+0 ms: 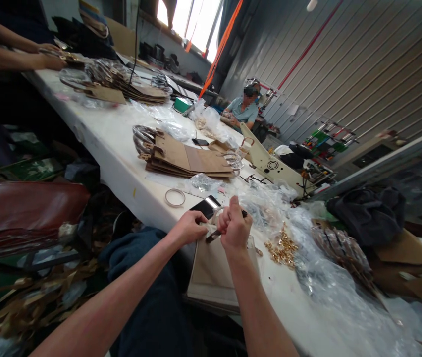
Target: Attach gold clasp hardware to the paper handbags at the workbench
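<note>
A tan bag [211,270] lies flat at the table's front edge, in front of my body. My left hand [188,228] is closed in a pinch at the bag's upper left edge, on a small pale part of it. My right hand [235,225] is a fist, thumb up, around a slim dark hand tool [213,237]. The tool's dark end points down toward my left fingertips, over the bag; its exact kind is hidden by the fist. Just behind my hands lies a phone [205,206]. A heap of small gold-coloured metal fittings [284,248] is to the right.
A roll of clear tape [175,197] lies on the white table [122,183]. Beyond it are stacked brown bag pieces [196,161] with wrapped handles. Crumpled clear plastic [330,287] covers the right side. A cream machine [274,163] stands behind. Co-workers are at the far end and upper left.
</note>
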Tool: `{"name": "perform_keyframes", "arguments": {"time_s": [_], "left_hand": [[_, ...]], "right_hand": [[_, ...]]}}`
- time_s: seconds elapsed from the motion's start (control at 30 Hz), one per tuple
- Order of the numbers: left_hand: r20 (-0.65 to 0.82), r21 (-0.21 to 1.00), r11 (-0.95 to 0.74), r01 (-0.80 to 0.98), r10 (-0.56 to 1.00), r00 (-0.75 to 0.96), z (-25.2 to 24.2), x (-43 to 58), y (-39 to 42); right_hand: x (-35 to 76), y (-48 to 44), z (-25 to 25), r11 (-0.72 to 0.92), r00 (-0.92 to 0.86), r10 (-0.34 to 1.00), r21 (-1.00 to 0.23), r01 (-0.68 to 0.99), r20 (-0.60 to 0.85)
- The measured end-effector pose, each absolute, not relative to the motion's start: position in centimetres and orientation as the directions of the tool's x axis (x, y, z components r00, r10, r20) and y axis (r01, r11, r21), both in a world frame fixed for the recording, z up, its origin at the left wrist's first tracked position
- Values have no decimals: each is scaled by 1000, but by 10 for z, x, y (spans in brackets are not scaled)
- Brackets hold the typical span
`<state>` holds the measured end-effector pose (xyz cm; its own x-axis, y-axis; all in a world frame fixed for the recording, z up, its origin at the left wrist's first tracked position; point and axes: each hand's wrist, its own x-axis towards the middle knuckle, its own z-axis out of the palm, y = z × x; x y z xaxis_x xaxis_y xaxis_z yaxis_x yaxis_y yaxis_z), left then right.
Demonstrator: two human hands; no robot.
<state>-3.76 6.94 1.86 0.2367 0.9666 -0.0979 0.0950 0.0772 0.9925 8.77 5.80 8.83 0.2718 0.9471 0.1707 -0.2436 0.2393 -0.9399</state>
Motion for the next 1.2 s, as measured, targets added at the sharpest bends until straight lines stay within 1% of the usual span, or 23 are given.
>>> {"name": "perform_keyframes", "arguments": {"time_s": [0.07,0.17,0.2,0.23,0.3,0.37,0.4,0.43,0.5,0.57,0.63,0.7,0.87,0.97,1.1,1.2], "left_hand": [[-77,994,55,96,966,248,17,-38,69],[-31,994,3,106,964,263,16,-39,70],[-30,994,1,112,965,262,16,-40,70],[-35,993,5,118,965,259,17,-41,71],[-49,993,18,118,964,263,19,-42,72],[-65,993,34,115,960,274,19,-43,72],[-72,993,43,111,959,275,19,-44,73],[-78,993,51,104,959,274,19,-44,72],[-81,994,60,87,960,268,18,-44,72],[-66,996,50,67,960,271,17,-45,72],[-61,998,49,51,959,278,16,-45,72],[-62,998,54,37,957,284,14,-45,72],[-2,999,-12,45,952,306,6,-47,74],[40,998,-54,36,948,314,1,-50,73],[34,998,-46,31,947,319,-4,-51,73],[29,998,-45,41,947,321,-4,-48,72]], "right_hand": [[89,76,85,129,256,965,-959,-251,63],[88,105,79,-150,199,959,-956,-251,-203],[87,114,78,-222,180,946,-944,-245,-270],[86,120,78,-269,161,937,-934,-237,-310],[84,125,81,-296,131,935,-929,-222,-330],[84,119,86,-271,96,950,-939,-213,-296],[85,112,89,-230,85,964,-949,-213,-253],[86,104,93,-160,89,979,-963,-218,-183],[88,84,98,50,150,989,-973,-225,16],[87,66,101,244,229,953,-950,-195,198],[83,53,100,344,257,919,-927,-150,299],[78,45,96,381,254,903,-918,-107,345],[70,40,79,432,259,875,-901,-34,409],[70,41,76,433,258,874,-901,-24,412],[79,55,91,309,230,933,-944,-113,277],[85,73,105,238,303,936,-956,-174,178]]}}
